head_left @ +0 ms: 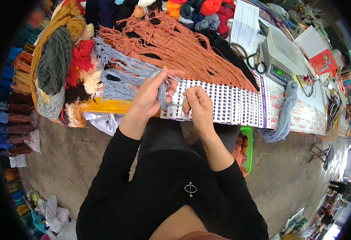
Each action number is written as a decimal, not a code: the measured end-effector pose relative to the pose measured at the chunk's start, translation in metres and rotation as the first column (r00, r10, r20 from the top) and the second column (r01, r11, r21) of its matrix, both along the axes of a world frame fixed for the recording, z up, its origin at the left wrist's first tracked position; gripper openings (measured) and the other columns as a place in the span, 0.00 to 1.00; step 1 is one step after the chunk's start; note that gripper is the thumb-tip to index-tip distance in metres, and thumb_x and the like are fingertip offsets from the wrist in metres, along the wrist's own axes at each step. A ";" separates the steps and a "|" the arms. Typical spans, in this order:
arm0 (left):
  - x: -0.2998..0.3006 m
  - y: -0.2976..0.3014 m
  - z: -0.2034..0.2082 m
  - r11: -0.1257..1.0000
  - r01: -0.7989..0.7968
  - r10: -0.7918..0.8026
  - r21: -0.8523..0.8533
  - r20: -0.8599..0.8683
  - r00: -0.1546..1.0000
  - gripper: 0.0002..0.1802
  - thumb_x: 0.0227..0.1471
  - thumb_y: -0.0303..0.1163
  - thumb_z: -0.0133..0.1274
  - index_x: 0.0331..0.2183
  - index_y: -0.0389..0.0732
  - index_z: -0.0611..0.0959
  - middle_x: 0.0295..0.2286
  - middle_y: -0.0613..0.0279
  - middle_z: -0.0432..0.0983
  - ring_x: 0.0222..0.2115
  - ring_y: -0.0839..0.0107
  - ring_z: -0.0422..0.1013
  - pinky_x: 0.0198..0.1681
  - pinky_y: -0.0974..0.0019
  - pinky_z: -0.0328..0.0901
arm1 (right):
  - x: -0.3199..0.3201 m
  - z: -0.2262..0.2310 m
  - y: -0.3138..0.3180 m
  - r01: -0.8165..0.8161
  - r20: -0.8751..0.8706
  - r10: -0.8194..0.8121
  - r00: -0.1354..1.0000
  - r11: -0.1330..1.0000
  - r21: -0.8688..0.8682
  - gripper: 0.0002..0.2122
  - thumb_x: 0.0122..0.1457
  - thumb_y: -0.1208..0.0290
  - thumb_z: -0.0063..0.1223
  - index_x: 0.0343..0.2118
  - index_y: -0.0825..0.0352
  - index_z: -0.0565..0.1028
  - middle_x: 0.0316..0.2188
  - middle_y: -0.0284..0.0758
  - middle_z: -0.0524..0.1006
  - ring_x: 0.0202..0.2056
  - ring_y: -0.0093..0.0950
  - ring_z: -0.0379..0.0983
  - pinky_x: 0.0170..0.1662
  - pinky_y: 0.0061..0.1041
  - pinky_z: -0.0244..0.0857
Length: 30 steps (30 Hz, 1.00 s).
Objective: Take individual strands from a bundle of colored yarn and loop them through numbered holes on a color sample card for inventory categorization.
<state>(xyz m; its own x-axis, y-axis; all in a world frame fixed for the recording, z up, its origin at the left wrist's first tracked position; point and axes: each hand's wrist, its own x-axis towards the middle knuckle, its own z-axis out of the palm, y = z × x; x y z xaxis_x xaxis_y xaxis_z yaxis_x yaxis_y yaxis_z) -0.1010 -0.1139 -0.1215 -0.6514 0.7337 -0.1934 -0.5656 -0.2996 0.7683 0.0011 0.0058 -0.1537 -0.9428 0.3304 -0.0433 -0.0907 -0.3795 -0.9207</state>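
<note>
My left hand [150,91] holds a bunch of light blue-grey yarn [124,66] strands that pass over the palm between thumb and fingers. The rest of the bunch trails left across the table. My right hand [198,105] is closed just to the right, its fingertips pinched near thin strands coming from the left hand; what lies between those fingertips is too small to make out. Beneath both hands is a white card [227,105] with rows of punched holes at the table's front edge. Salmon-coloured yarn [175,44] spreads out beyond the hands.
At the right stand a digital scale [281,60] with a clear tray and black-handled scissors [256,62]. A grey-blue yarn hank [285,112] hangs over the front edge. Mustard and dark green skeins [55,60] pile up at left. Below the table sits a green basket [247,148] with yarn.
</note>
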 end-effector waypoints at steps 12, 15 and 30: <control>0.010 0.009 0.017 0.999 0.007 -0.006 -0.050 0.020 1.000 0.34 0.60 0.52 0.27 0.37 0.29 0.76 0.27 0.59 0.73 0.25 0.73 0.69 0.24 0.74 0.62 | -0.008 0.003 0.023 0.095 -0.107 -0.133 0.985 0.948 -0.303 0.09 0.61 0.69 0.43 0.29 0.69 0.72 0.23 0.32 0.71 0.19 0.18 0.65 0.24 0.14 0.58; 0.015 0.009 0.015 0.997 -0.055 0.059 -0.051 0.071 0.996 0.31 0.61 0.49 0.28 0.46 0.30 0.71 0.36 0.56 0.73 0.28 0.71 0.69 0.30 0.69 0.64 | -0.007 0.015 0.005 0.057 0.024 -0.060 0.998 0.991 0.119 0.07 0.58 0.72 0.47 0.31 0.71 0.73 0.23 0.30 0.70 0.18 0.16 0.65 0.23 0.14 0.58; 0.013 0.006 0.008 0.975 0.206 -0.206 0.084 -0.007 0.979 0.29 0.61 0.47 0.27 0.48 0.33 0.70 0.38 0.56 0.70 0.34 0.70 0.69 0.29 0.69 0.66 | -0.004 0.017 -0.005 0.013 -0.081 -0.013 0.997 1.000 -0.008 0.05 0.59 0.73 0.47 0.30 0.68 0.68 0.20 0.27 0.68 0.17 0.14 0.62 0.20 0.12 0.55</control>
